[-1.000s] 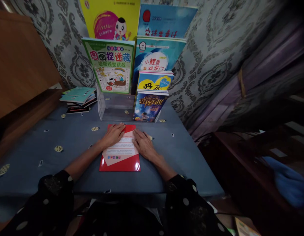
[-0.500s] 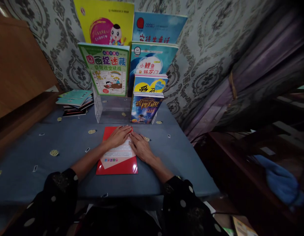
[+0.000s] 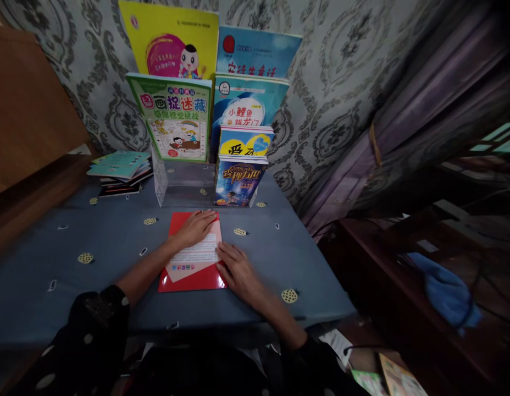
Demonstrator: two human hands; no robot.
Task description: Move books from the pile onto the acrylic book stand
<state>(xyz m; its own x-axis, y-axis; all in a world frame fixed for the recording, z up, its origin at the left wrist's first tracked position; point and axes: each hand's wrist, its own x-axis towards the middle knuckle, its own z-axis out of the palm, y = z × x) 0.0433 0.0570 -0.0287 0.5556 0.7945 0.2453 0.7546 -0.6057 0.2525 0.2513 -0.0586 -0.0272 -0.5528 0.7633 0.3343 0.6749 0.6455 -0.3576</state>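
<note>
A red booklet [image 3: 189,278] with a white printed panel lies flat on the blue table [image 3: 73,275] in front of me. My left hand [image 3: 195,228] rests flat on its upper part, fingers stretched out toward the far edge. My right hand [image 3: 236,269] lies flat at the booklet's right edge near its lower corner, fingers spread and touching the cover. Neither hand grips anything.
A clear acrylic stand [image 3: 183,184] behind the booklet holds several upright children's books, a green one [image 3: 172,118] and a dark blue one [image 3: 238,181] in front. A stack of thin books [image 3: 118,173] lies far left. Patterned wall behind, dark curtain and blue cloth [image 3: 444,294] at right.
My right hand slid back toward me along the booklet's right edge, from beside the left hand to the lower right corner. The left hand stayed on top.
</note>
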